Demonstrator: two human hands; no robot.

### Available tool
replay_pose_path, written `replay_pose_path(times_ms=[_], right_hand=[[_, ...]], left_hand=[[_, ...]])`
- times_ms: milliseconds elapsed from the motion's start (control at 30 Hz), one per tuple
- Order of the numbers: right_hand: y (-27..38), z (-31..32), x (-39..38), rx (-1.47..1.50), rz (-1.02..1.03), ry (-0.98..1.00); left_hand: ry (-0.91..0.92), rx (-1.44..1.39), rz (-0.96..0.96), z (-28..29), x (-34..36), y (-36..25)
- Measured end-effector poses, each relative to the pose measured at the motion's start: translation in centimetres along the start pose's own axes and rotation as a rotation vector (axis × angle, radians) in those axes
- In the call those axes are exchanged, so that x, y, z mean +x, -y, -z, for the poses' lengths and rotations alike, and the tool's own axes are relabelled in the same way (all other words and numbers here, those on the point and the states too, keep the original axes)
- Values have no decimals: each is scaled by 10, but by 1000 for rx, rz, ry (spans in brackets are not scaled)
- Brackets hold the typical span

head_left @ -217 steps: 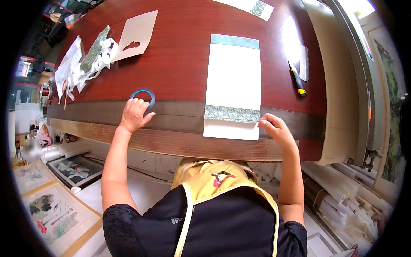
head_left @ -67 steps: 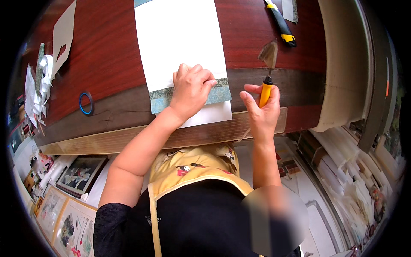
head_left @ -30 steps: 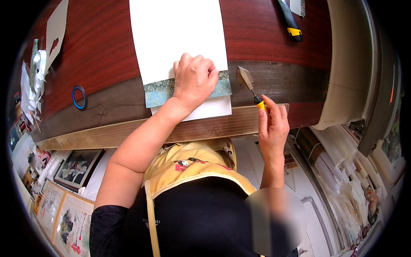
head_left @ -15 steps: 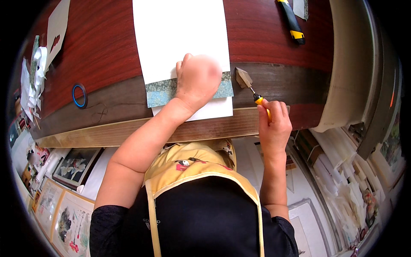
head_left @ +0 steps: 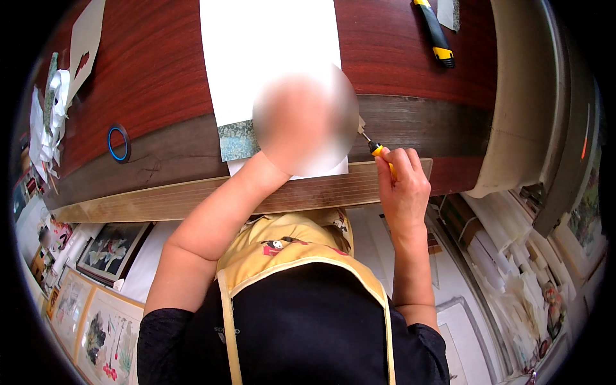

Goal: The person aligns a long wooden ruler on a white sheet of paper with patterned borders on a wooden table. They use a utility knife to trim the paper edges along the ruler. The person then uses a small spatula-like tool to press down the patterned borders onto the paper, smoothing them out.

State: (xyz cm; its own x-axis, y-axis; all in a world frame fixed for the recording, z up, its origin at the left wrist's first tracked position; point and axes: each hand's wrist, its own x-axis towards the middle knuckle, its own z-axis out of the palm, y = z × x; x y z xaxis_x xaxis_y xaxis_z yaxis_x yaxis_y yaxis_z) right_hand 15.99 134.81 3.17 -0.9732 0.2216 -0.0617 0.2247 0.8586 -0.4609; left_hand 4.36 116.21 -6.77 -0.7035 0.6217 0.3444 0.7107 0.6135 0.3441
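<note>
My left hand [head_left: 295, 125] rests over a long white paper sheet [head_left: 269, 45], near a grey-green and pale blue patterned strip [head_left: 237, 141] that crosses its lower end. A blur covers this hand, so its fingers cannot be made out. Wrapped round the yellow-and-black handle of a small tool [head_left: 375, 149] is my right hand [head_left: 405, 183]. The tool has a thin metal shaft, and its wedge-shaped head reaches the paper's right edge. The blur hides most of that head.
A black-and-yellow utility knife [head_left: 436, 35] lies at the upper right. To the left are a blue-ringed tape roll [head_left: 118, 142] and bunched white scraps [head_left: 54, 122]. A lined wooden strip [head_left: 160, 201] runs along the table's near edge. Rolled papers [head_left: 513, 256] sit at the lower right.
My right hand has moved slightly left, bringing the tool's head from beside the paper to its right edge. The left hand stays over the paper, now more blurred.
</note>
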Motion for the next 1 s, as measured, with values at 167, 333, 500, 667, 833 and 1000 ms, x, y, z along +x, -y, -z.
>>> replay_pose_path(times_ms=[167, 333, 500, 667, 833, 1000], right_hand=[[4, 2, 0, -14, -15, 6], [4, 1, 0, -9, -3, -6], [3, 0, -1, -27, -9, 10], [3, 0, 0, -31, 4, 15], [4, 2, 0, -45, -5, 25], [1, 0, 2, -1, 14, 23]], left_hand=[[-131, -1, -82, 23, 2, 4], [-59, 179, -64, 55, -29, 39], [-17, 246, 102, 80, -62, 70], [18, 177, 230, 78, -76, 76], [19, 182, 258, 76, -78, 75], [-69, 236, 172, 73, -74, 79]])
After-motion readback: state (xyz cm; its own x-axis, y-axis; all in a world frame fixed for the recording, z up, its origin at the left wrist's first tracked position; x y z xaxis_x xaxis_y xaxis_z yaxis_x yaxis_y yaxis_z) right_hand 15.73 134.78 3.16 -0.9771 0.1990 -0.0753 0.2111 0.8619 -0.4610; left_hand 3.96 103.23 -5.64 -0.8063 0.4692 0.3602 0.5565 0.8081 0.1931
